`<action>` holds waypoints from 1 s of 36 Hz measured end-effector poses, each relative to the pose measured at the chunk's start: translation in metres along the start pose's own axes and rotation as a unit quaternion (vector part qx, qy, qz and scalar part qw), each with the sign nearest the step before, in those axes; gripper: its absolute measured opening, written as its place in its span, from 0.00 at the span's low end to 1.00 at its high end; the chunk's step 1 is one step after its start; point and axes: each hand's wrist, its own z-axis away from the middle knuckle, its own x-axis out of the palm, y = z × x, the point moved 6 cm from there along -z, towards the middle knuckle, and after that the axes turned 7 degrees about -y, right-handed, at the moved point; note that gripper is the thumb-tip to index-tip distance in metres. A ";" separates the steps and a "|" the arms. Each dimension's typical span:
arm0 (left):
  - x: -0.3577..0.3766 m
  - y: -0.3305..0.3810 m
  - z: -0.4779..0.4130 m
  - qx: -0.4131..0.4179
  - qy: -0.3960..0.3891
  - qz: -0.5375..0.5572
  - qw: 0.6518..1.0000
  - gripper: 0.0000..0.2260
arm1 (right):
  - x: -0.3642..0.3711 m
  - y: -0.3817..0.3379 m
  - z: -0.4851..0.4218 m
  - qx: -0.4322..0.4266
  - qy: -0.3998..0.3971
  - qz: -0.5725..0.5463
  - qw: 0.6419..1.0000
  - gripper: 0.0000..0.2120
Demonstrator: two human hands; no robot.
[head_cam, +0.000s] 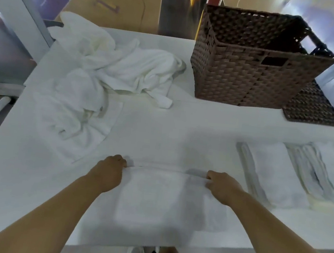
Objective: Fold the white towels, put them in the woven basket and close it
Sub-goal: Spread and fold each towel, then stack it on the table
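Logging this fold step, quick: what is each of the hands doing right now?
Left hand: fingers curled, gripping the far edge of the flat white cloth towel.
Right hand: gripping the same towel's far edge.

A bare strip of bench (172,126) runs up the middle to the woven basket (247,77), whose top stands open. The far left is blocked by crumpled towels (106,70). On the right, folded towels (275,176) and the woven lid (313,111) crowd the way.
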 end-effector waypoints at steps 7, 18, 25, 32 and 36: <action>0.005 -0.010 -0.019 -0.013 0.037 0.016 0.999 0.16 | -0.001 0.008 -0.018 0.002 0.015 -0.004 1.000 0.10; -0.008 -0.012 -0.042 -0.030 0.034 0.012 0.999 0.15 | -0.008 0.015 -0.044 0.039 0.035 -0.032 0.998 0.09; -0.002 0.007 -0.036 -0.042 0.078 -0.136 0.987 0.18 | -0.014 0.004 -0.030 0.038 0.182 0.089 0.979 0.16; 0.015 0.049 -0.032 0.151 0.136 -0.132 0.970 0.34 | 0.027 -0.037 -0.006 -0.066 0.069 0.072 0.993 0.17; 0.022 0.055 -0.033 0.156 0.125 -0.144 0.969 0.31 | 0.049 -0.046 -0.006 -0.073 -0.031 0.125 0.989 0.25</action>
